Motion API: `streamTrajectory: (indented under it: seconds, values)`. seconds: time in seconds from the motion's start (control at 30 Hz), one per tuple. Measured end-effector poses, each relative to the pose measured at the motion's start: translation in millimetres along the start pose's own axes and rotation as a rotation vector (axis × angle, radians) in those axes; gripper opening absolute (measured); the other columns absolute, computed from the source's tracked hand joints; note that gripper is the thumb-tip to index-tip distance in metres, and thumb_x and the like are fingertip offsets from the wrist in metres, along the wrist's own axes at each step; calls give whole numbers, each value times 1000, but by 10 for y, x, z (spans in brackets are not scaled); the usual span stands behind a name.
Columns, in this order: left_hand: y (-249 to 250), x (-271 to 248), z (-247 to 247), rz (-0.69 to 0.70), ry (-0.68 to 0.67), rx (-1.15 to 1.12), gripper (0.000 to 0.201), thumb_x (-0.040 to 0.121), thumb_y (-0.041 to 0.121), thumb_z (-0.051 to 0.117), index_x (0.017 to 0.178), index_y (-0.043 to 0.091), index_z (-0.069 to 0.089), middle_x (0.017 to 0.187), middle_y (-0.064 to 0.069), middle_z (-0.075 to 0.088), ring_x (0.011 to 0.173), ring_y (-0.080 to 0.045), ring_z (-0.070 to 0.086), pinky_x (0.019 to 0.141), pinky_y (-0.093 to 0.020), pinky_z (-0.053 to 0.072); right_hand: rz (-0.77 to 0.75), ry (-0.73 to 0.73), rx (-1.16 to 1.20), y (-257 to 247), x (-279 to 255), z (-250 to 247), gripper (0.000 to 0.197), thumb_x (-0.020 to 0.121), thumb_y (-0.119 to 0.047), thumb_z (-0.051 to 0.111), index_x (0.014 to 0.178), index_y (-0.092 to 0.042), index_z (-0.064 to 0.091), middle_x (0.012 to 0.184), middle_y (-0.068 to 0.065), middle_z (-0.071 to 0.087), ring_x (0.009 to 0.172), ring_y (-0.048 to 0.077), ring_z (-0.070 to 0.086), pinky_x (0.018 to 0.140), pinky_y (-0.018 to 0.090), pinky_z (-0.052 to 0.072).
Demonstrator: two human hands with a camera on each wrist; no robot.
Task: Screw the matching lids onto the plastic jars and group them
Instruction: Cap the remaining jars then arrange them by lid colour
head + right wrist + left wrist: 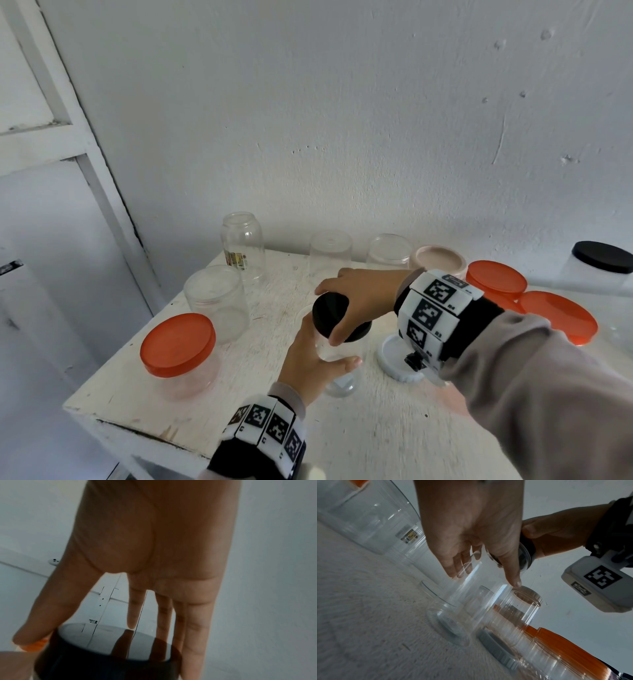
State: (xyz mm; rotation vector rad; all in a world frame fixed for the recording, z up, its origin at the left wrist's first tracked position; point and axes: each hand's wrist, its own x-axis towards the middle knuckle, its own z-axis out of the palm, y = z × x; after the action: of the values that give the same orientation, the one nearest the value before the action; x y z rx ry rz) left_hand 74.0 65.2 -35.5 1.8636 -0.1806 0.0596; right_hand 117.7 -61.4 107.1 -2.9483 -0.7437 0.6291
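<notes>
In the head view, a clear jar (pixel 339 363) is kept upright near the middle of the white table (pixel 394 438) by the left hand (pixel 308 359), whose fingers and thumb are wrapped round its wall, presumably so that it cannot spin. The black lid (pixel 337 320) is held on the jar's mouth from above by the right hand (pixel 359 301), thumb and fingers spread over its rim as for twisting. A jar capped in orange (pixel 178 353) stands close to the table's left edge, open jars line the wall, and a white lid (pixel 397 356) lies just beside the work, so free room is mostly toward the front. In the left wrist view, the curled fingers (pixel 458 563) are seen through the transparent wall, and the grey ribbed lid (pixel 498 650) lies just beyond the base. In the right wrist view, the lid's rim is gripped between thumb (pixel 42 615) and long fingers; nothing crowds it.
</notes>
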Motion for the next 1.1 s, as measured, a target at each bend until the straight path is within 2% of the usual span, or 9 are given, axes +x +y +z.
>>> streamTrajectory:
  seconds: [0.07, 0.17, 0.23, 0.33, 0.5, 0.57, 0.83, 0.97, 1.1]
  values:
    - [-1, 8, 1, -9, -1, 1, 74, 65, 21, 84, 125, 32, 41, 120, 18, 54, 105, 16, 47, 74, 2, 37, -49, -10, 13, 9, -10, -17, 82, 71, -55, 74, 141, -39, 34, 129, -7, 41, 117, 17, 43, 99, 40, 45]
    - [1, 6, 5, -1, -3, 0, 73, 65, 22, 84, 122, 36, 41, 119, 18, 54, 104, 18, 47, 74, 3, 37, -54, 33, 5, 20, 1, 1, 78, 71, -61, 71, 138, -35, 40, 119, -9, 43, 113, 15, 46, 96, 37, 46]
    - [0, -2, 5, 2, -2, -13, 74, 64, 24, 83, 121, 40, 40, 120, 20, 54, 104, 21, 45, 75, 4, 36, -5, 75, -1, 2, 18, 41, 77, 70, -69, 65, 133, -30, 43, 112, -7, 46, 104, 16, 50, 88, 35, 48]
    - [-10, 0, 3, 0, -1, -33, 76, 64, 21, 84, 127, 34, 42, 121, 20, 53, 106, 20, 45, 75, 4, 36, 51, 120, -19, -33, 46, 94, 79, 70, -75, 60, 128, -24, 43, 112, -2, 48, 94, 18, 50, 74, 30, 43]
    - [-10, 6, 6, -6, 2, -11, 75, 65, 24, 84, 126, 30, 41, 123, 16, 54, 114, 5, 47, 82, -8, 35, -32, -14, -10, -18, 15, 9, 82, 72, -57, 72, 141, -41, 31, 132, -5, 38, 119, 19, 42, 99, 43, 43]
    - [-10, 9, 9, -10, 5, -7, 75, 65, 26, 84, 126, 29, 41, 123, 16, 54, 116, 2, 47, 84, -10, 34, -79, -21, -16, -11, 5, -17, 78, 74, -52, 73, 141, -43, 33, 129, -7, 38, 120, 19, 41, 100, 42, 43]
    - [-15, 6, 11, 22, 7, -32, 75, 64, 21, 84, 129, 27, 46, 115, 29, 51, 103, 21, 46, 75, 6, 35, 46, 135, -113, -56, 60, 108, 80, 72, -80, 51, 130, -26, 44, 118, 2, 48, 91, 20, 49, 74, 31, 41]
    - [-12, 2, 8, 17, 10, -19, 76, 60, 30, 82, 125, 32, 42, 120, 20, 54, 105, 18, 47, 76, 2, 37, -20, 27, 2, -11, 29, 32, 82, 71, -63, 68, 141, -38, 33, 130, -5, 42, 116, 18, 45, 96, 39, 44]
    - [-16, 3, 9, 4, 19, -10, 74, 65, 24, 85, 124, 33, 42, 120, 19, 55, 106, 16, 47, 75, 1, 37, -85, 25, -5, -9, 21, 2, 76, 72, -52, 74, 138, -40, 39, 124, -8, 42, 117, 16, 44, 98, 39, 45]
